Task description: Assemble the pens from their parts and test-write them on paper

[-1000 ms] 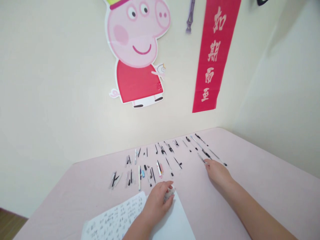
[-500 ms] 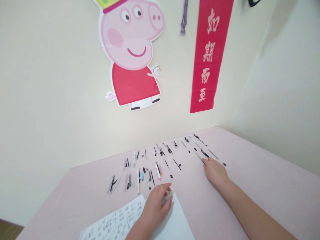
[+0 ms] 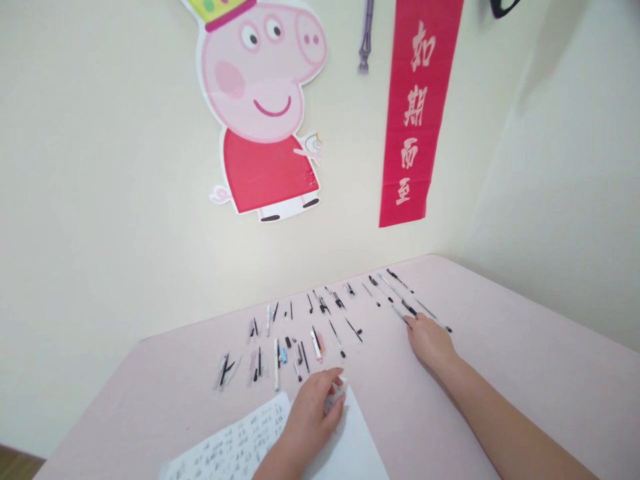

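My left hand [image 3: 320, 403] rests on a white sheet of paper [image 3: 356, 440], fingers curled round something pale that is mostly hidden. Beside that hand lies a sheet with handwriting [image 3: 235, 443]. Farther right, my right hand [image 3: 431, 341] is low over the table, its fingertips closed on the near end of a slim clear-and-grey pen [image 3: 399, 313]. A black pen cap [image 3: 409, 307] lies just beyond those fingers. To the right of the hand is a thin pen refill [image 3: 433, 315] with a dark end.
Taken-apart pens, caps and refills lie in two rows across the pink table [image 3: 165, 373], among them a pale yellow pen [image 3: 277, 363] and a white-and-pink pen [image 3: 317, 347]. Behind the table a wall carries a pig cutout [image 3: 270, 167] and a red banner [image 3: 415, 133].
The view has shifted very slightly. Both hands stay in nearly the same places, and the pens on the table have not visibly moved.
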The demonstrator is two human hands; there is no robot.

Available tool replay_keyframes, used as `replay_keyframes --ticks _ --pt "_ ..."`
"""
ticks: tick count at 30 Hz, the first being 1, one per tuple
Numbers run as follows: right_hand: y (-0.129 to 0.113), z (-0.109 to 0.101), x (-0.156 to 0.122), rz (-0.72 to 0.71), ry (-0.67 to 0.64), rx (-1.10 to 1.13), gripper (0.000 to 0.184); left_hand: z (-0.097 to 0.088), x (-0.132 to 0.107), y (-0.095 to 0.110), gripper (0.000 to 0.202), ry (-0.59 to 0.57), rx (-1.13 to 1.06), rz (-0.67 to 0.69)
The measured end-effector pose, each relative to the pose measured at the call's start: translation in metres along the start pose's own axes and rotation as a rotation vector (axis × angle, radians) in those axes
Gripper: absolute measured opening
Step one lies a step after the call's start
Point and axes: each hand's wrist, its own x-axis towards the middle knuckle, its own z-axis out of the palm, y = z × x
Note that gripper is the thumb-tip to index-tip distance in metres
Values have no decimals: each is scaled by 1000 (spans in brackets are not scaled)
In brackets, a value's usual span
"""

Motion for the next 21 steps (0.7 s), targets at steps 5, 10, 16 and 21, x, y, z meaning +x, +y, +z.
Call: replay_keyframes --ticks 5,10,16,21 --pt "-1 0 -1 3 2 8 29 0 1 0 39 -6 1 -2" --pt "0 -1 -2 -1 36 18 28 0 2 -2 38 -5 1 18" --pt "-5 -7 -6 -30 164 65 30 0 1 -2 37 4 5 32" --pt "-24 -11 -12 -169 182 208 25 0 2 0 31 -16 27 14"
